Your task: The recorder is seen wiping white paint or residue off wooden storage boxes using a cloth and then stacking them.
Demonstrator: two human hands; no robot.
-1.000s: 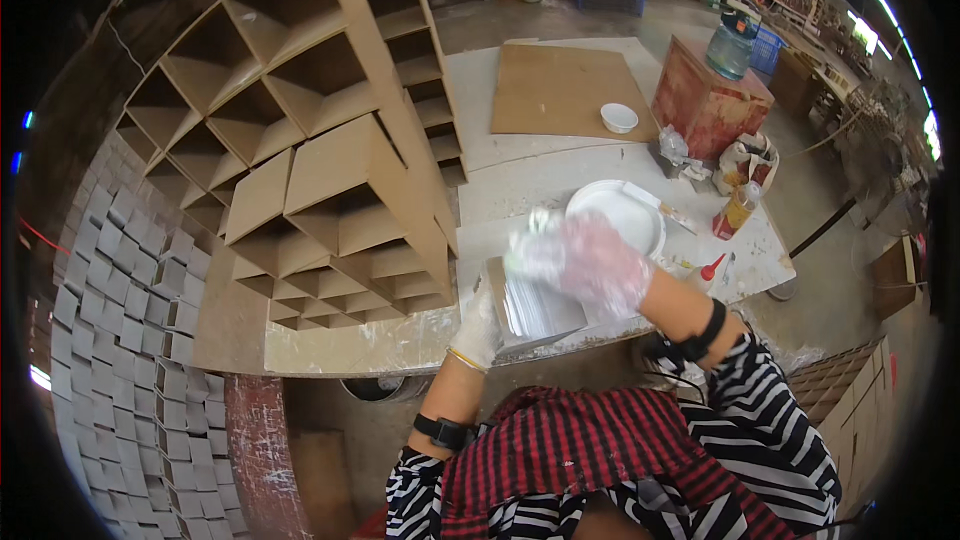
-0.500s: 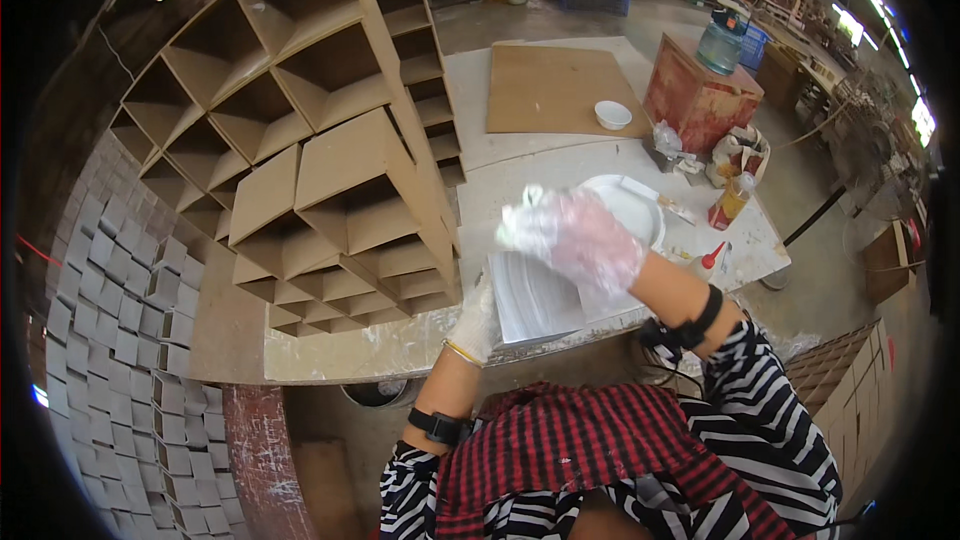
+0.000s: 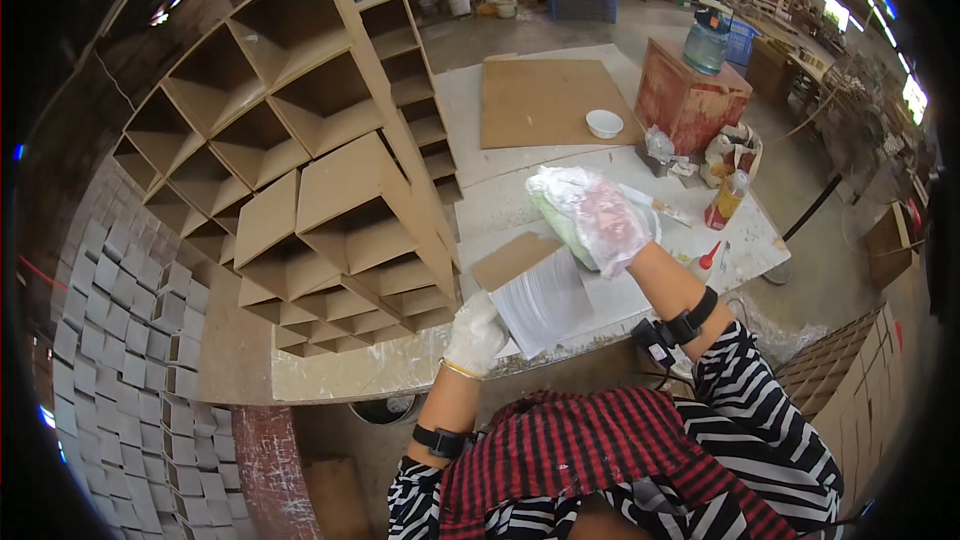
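Observation:
My left hand (image 3: 474,336), in a white knit glove, grips the left edge of a cardboard box (image 3: 512,258). The box's near face is covered with streaky white, wet-looking coating, while its upper face is bare brown. My right hand (image 3: 612,225), in a clear plastic glove smeared with white, is closed around a pale green sponge or cloth (image 3: 558,223); which of the two I cannot tell. It hovers just beyond the box's upper right corner, partly covering a white plate. A brush (image 3: 672,210) lies at that plate's right side.
Brown cardboard cubbies (image 3: 350,180) stand at the left of the table. Toward the right are a red-capped glue bottle (image 3: 706,258), a yellow-red bottle (image 3: 727,202) and a red crate (image 3: 685,100) bearing a water jug (image 3: 707,43). A white bowl (image 3: 604,124) sits on a brown board (image 3: 545,90).
The box has tilted, so its brown upper face shows. My right hand has moved off the coated face to the right, and the green thing in it shows more. The view has shifted slightly.

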